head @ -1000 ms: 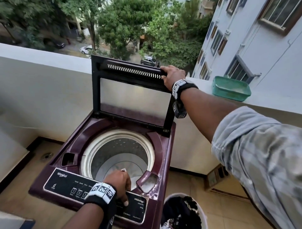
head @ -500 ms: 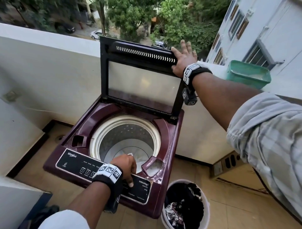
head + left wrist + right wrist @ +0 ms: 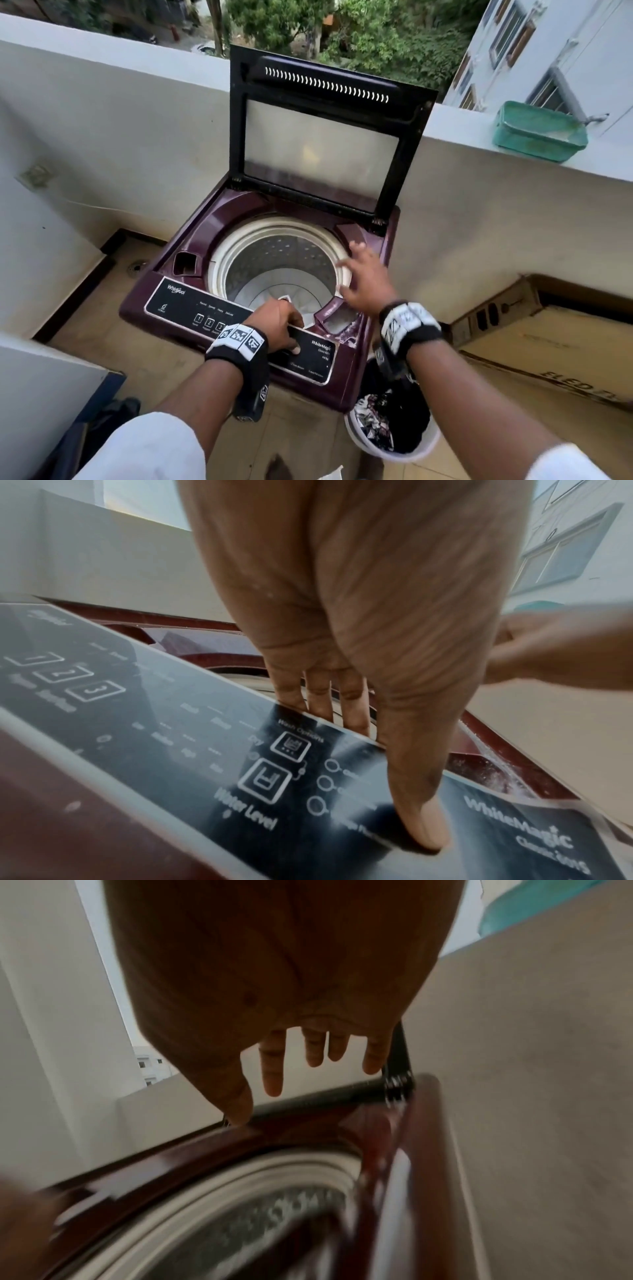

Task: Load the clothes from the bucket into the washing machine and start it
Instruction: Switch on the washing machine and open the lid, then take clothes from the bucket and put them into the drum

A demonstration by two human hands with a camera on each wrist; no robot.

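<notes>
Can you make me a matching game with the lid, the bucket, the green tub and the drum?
Things:
1. lid
2. bucket
3. green tub
4. drum

Places or states:
A. sits on the balcony wall
B. stands open
C. has no clothes in it
D. stands on the floor, full of clothes

Pairs: 1-B, 2-D, 3-A, 4-C

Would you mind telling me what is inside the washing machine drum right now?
The drum shows only its bare perforated wall and the agitator at the bottom; no clothes are visible. The left hand covers its near edge, so that strip is hidden.
</notes>
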